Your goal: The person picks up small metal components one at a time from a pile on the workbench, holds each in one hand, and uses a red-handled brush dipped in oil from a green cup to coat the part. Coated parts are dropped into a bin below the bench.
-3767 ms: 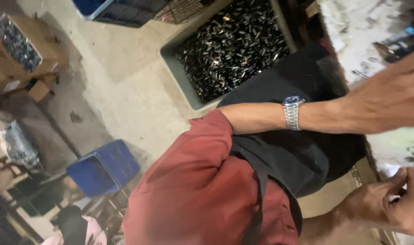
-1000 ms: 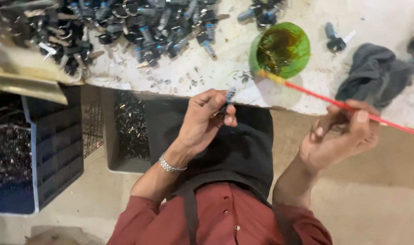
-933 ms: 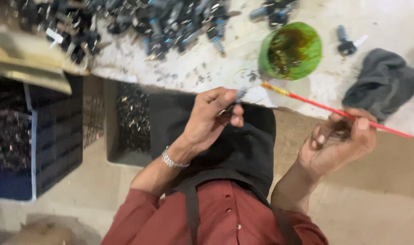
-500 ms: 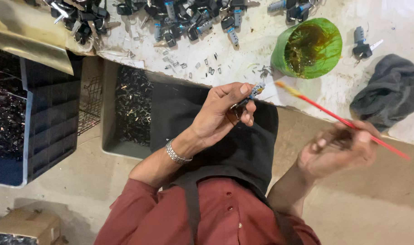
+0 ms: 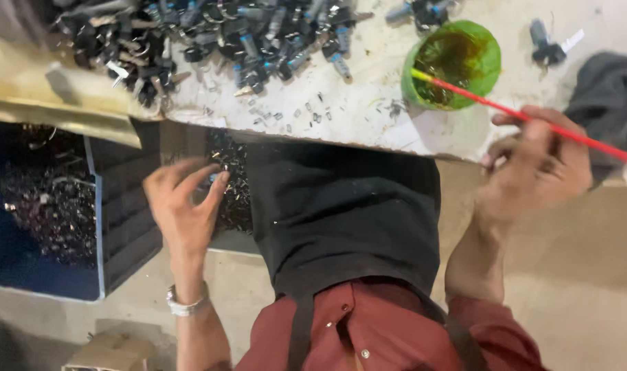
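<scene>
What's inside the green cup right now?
The green cup holds dark brownish liquid, with the tip of the red brush, held by the right hand, dipped at its near rim. The liquid hides the cup's bottom and the bristles.

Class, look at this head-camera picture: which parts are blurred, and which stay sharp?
In the head view, the left hand is smeared by motion blur over the grey bin of small metal parts; the right hand is softer too; the thin red stick and green plastic cup read fairly crisp.
</scene>
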